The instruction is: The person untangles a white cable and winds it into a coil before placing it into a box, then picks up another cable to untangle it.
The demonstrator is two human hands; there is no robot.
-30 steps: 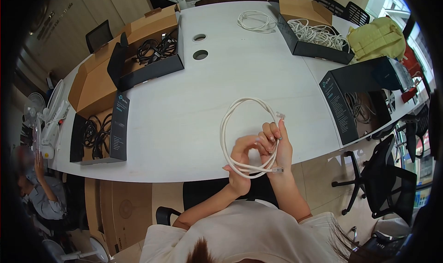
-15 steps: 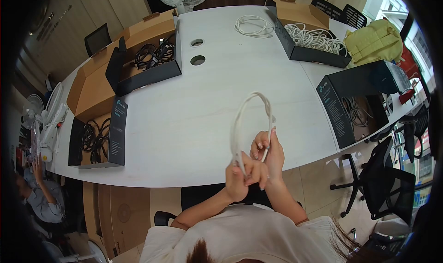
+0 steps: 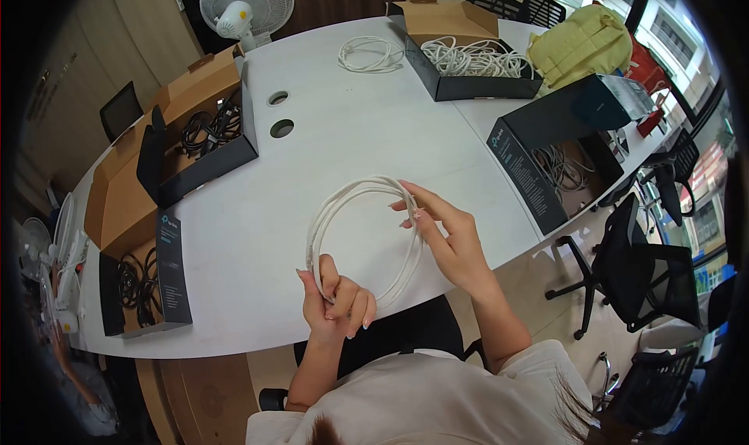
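Observation:
A coiled white cable (image 3: 355, 186) is held up in a loop over the table's near edge. My left hand (image 3: 337, 301) is closed around the lower left side of the coil, fingers curled in. On the upper right side, my right hand (image 3: 445, 230) pinches the strands between thumb and fingers. The loop is round and wide, its strands lying close together. Another white cable coil (image 3: 370, 55) lies flat on the far part of the white table (image 3: 265, 242).
Black cables lie in two open boxes (image 3: 209, 168) (image 3: 173, 277) on the left. White cables fill a box (image 3: 476, 86) at the far right; grey cables sit in a nearer box (image 3: 530, 176). Beyond are a yellow bag (image 3: 581, 47), a fan (image 3: 246, 8) and an office chair (image 3: 624, 250). A person sits far left.
The coil has turned from nearly edge-on to facing me and looks wider. My hands have moved apart, the right one up along the coil. The head view has shifted right.

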